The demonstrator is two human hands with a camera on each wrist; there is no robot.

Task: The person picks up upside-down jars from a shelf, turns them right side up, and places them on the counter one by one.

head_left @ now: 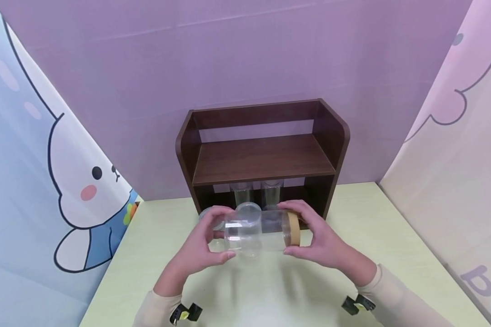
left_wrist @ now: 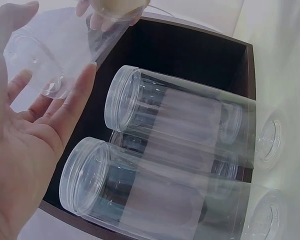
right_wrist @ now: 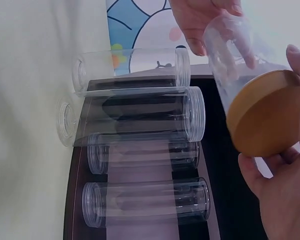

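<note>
A clear cylindrical jar [head_left: 272, 225] with a tan lid [head_left: 294, 228] lies sideways in the air between both hands, above the table. My left hand [head_left: 198, 245] holds its base end, thumb below and fingers above. My right hand [head_left: 325, 238] grips the lid end, with the thumb under the rim and the fingers over the top. In the right wrist view the lid [right_wrist: 265, 115] faces the camera. Two clear jars stand close by on the table; in the left wrist view one is the upper jar [left_wrist: 190, 112], the other the lower jar [left_wrist: 155, 190].
Behind the hands stands a dark brown two-tier shelf [head_left: 266, 159]. Inside its lower tier are two more clear jars, a left one [head_left: 242, 194] and a right one [head_left: 272, 194]. The pale table [head_left: 376, 236] extends to both sides. A purple cloth [head_left: 245, 59] hangs behind.
</note>
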